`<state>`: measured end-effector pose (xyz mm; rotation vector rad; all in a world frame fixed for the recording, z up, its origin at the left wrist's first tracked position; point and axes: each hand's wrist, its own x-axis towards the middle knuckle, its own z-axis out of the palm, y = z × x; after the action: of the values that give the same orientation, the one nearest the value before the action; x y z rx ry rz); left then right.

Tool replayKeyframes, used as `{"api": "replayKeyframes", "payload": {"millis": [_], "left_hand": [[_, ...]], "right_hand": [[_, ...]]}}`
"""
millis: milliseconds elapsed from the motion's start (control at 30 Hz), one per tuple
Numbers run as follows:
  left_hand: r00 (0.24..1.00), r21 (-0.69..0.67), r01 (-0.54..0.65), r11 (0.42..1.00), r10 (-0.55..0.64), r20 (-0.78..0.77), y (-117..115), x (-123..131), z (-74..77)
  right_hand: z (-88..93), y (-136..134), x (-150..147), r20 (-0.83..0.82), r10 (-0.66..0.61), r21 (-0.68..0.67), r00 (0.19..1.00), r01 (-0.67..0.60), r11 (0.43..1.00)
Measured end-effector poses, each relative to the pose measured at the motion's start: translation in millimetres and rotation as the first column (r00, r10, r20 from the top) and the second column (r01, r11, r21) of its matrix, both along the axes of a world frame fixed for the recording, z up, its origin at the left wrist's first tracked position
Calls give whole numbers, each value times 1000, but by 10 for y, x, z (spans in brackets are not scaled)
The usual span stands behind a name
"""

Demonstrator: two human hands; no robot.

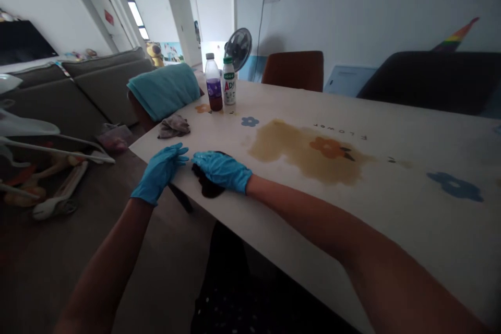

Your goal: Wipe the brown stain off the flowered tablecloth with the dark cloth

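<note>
Blue-gloved, we're holding our left hand [163, 169] open, right hand [223, 169] flat over a dark patch [209, 188]. Bottles [214, 88] are standing beyond a crumpled cloth [174, 127].

right hand [222, 170] (gloved) over dark patch [210, 189] | left hand [161, 171] nearby

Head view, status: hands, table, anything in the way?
Left blue-gloved hand open. Right blue-gloved hand over dark patch, cloth or liquid unclear. Brownish spill on white table. Crumpled greyish cloth beyond left hand, apparently not blocking.
</note>
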<state>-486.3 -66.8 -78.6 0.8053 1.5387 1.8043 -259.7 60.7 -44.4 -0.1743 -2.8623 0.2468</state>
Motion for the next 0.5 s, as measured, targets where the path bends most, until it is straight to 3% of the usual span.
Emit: {"api": "replayKeyframes", "payload": {"millis": [133, 233, 367, 500], "left_hand": [[999, -33, -11, 999, 10, -30, 1, 53, 54], [998, -40, -52, 998, 53, 37, 23, 104, 98], [995, -29, -89, 996, 90, 37, 26, 157, 143], [996, -50, -77, 996, 79, 39, 29, 161, 147]], "right_hand": [[98, 197, -187, -16, -154, 4, 988, 154, 988], [74, 204, -117, 37, -146, 14, 989, 146, 989], [-21, 136, 268, 56, -84, -2, 995, 84, 996], [-206, 114, 931, 23, -11, -49, 1000, 12, 999]]}}
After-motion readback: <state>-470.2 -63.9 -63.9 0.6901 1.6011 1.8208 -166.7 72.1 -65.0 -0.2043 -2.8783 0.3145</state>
